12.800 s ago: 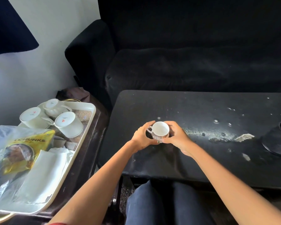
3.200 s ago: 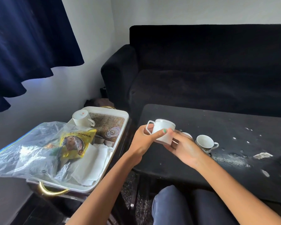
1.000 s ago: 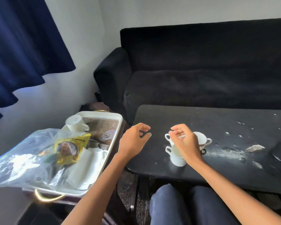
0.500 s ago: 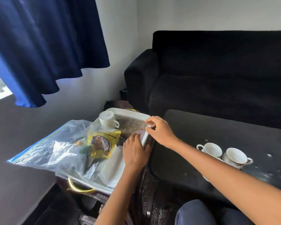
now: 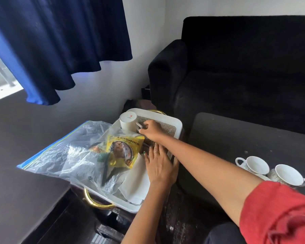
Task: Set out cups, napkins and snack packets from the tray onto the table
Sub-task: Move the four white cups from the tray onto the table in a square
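A white tray (image 5: 178,123) with gold handles sits left of the black table (image 5: 236,138). An upside-down white cup (image 5: 128,121) stands at the tray's far end; my right hand (image 5: 152,130) pinches its handle. My left hand (image 5: 160,166) lies flat, fingers spread, on the tray's right rim next to white napkins (image 5: 136,180). A yellow snack packet (image 5: 123,150) lies inside a clear zip bag (image 5: 72,155) on the tray. Two upright white cups (image 5: 257,164) (image 5: 287,175) stand on the table at the right, a third partly hidden under them.
A black sofa (image 5: 245,76) stands behind the table. A dark blue curtain (image 5: 56,41) hangs over the wall at the upper left. The tray rests on a dark low stand (image 5: 113,213), and my knee in dark trousers shows at the bottom right.
My right hand has moved from the tray's right rim to the far end and closed on the upside-down cup's handle. My left hand has stayed on the tray's right rim.
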Action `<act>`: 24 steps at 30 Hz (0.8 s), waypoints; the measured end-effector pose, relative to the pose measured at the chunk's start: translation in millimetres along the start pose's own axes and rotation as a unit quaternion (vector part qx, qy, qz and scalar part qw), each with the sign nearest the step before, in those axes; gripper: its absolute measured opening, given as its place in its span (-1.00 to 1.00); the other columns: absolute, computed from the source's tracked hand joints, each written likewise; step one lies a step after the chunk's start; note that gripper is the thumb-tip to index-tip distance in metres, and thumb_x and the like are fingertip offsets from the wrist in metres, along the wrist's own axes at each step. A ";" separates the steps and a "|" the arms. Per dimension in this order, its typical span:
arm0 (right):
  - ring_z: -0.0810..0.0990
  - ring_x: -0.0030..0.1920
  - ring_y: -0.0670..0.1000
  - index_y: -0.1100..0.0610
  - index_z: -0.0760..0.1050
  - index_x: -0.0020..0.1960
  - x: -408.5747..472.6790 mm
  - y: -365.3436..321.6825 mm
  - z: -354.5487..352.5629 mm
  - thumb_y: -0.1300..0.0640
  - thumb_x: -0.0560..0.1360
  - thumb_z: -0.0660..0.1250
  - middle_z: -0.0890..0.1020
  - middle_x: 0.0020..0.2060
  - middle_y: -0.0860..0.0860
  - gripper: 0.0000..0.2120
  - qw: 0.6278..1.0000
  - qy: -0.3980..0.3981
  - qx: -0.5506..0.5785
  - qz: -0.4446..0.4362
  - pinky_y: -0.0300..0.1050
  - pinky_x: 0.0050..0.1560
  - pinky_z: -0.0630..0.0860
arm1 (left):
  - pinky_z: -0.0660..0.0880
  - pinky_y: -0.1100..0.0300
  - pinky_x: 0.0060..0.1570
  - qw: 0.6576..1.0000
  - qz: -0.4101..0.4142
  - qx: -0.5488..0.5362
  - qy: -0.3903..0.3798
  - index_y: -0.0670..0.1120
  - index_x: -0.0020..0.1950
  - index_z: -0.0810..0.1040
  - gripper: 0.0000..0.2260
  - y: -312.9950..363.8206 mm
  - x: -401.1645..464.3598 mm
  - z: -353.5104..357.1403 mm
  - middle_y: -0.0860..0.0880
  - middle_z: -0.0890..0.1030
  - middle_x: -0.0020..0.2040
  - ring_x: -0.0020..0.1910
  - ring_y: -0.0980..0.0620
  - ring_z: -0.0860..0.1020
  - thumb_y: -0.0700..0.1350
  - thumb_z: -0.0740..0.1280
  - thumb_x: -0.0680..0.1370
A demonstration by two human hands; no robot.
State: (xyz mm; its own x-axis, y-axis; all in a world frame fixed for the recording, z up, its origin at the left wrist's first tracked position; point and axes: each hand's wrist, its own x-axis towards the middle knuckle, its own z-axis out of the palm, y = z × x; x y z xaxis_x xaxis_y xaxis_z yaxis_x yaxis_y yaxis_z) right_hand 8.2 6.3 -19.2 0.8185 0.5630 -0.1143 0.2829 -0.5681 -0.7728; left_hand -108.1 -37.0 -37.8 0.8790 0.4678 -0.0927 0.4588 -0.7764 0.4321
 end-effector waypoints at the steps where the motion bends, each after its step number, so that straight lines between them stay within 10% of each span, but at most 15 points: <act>1: 0.52 0.21 0.18 0.27 0.49 0.22 2.8 -0.3 3.1 0.14 0.49 0.35 0.58 0.18 0.20 -0.66 1.000 0.010 -0.004 0.002 -0.01 0.20 0.44 | -0.14 -0.01 0.50 1.000 -0.006 -0.006 0.002 -0.15 0.56 -0.08 -0.34 -1.3 0.5 -0.3 -0.09 -0.01 0.58 0.56 -0.07 -0.07 0.14 0.07 0.60; 19: 0.59 -0.15 0.04 0.24 0.59 -0.11 -38.6 32.4 -22.1 0.25 0.48 0.34 0.68 -0.18 0.12 -0.93 0.983 0.159 0.096 0.007 -0.20 -0.16 0.43 | -0.09 0.00 0.51 0.999 -0.004 -0.025 -0.025 -0.15 0.56 -0.03 -0.34 5.2 0.9 4.7 -0.11 0.04 0.57 0.55 -0.09 -0.02 0.15 0.11 0.60; 24: 0.65 -0.07 0.11 0.29 0.59 -0.09 -61.7 42.9 -49.6 0.29 0.48 0.34 0.67 -0.14 0.16 -0.93 0.965 0.199 0.167 0.022 0.05 0.00 0.61 | 0.06 -0.02 0.46 0.998 -0.022 -0.067 0.000 -0.15 0.54 0.06 -0.37 10.3 0.6 0.0 -0.14 0.22 0.52 0.50 -0.11 0.18 0.12 0.18 0.58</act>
State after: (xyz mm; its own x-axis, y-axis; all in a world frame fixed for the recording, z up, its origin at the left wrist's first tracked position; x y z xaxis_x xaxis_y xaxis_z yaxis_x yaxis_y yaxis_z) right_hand -5.3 -82.5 -14.3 0.9724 0.2289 0.0454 0.1201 -0.3241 -0.9384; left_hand -102.8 -44.7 -33.5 0.8583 0.5000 -0.1153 0.4759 -0.6917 0.5432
